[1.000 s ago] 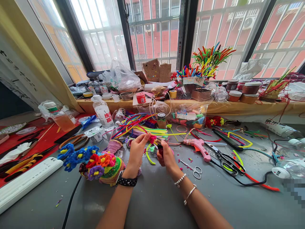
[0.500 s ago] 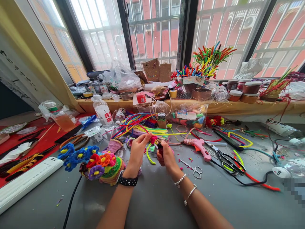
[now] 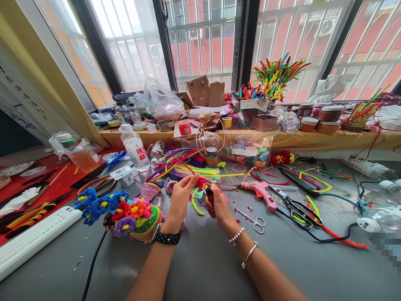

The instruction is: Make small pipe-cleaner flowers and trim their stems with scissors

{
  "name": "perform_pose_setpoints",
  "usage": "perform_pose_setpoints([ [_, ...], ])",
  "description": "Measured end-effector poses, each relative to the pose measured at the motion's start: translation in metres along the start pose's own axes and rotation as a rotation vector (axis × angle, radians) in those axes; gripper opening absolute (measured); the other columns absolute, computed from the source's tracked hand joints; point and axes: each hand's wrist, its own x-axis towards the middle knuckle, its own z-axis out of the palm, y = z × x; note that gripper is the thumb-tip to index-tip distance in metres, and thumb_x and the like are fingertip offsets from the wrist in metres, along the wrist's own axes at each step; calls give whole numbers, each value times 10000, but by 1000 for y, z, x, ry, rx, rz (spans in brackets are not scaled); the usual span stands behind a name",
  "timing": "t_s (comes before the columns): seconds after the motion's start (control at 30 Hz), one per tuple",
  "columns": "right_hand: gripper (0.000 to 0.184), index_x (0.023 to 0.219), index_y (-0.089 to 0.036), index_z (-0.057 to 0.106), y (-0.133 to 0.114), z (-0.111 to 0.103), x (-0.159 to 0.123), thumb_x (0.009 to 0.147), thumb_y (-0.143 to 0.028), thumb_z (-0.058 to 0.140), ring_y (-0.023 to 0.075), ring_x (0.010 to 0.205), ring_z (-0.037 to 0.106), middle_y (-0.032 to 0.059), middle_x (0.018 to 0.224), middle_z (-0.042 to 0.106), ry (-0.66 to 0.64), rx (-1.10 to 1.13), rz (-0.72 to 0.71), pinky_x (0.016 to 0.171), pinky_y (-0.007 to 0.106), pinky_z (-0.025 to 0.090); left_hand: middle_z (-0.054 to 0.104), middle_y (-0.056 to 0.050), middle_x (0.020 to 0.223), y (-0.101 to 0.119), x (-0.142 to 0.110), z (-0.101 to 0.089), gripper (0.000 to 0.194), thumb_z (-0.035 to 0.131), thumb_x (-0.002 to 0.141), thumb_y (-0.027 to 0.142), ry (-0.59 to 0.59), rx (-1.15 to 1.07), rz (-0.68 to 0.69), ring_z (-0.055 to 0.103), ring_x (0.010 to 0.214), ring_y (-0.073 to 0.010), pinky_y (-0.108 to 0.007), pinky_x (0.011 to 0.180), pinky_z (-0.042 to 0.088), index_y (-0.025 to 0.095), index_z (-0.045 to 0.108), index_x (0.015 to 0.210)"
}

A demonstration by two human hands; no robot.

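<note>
My left hand pinches a small pink pipe-cleaner flower between thumb and fingertips, just above the grey table. My right hand is closed around a small dark red object right beside the flower; what it is I cannot make out. A lime green pipe cleaner curls on the table under both hands. A black watch is on my left wrist, bead and silver bracelets on my right.
A bunch of finished pipe-cleaner flowers lies left of my hands. A pink glue gun, small scissors and large scissors lie to the right. Loose pipe cleaners, a water bottle and a white power strip surround them.
</note>
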Motion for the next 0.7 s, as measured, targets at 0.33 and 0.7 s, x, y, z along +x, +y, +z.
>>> perform_pose_setpoints([
  [0.33, 531, 359, -203, 253, 4, -1, 2, 780, -525, 222, 46, 283, 126, -60, 325, 208, -1, 3, -19, 305, 191, 101, 616, 17, 612, -1, 1, 0, 174, 635, 627, 311, -23, -91, -40, 502, 595, -86, -195, 610, 380, 155, 660, 701],
  [0.7, 604, 384, -208, 231, -4, -5, -4, 761, -619, 1, 77, 304, 130, -46, 356, 189, 88, 20, -67, 337, 232, 100, 614, 12, 593, 7, 3, 1, 134, 660, 596, 267, 45, -416, -259, 550, 548, -89, -201, 543, 436, 148, 597, 594],
])
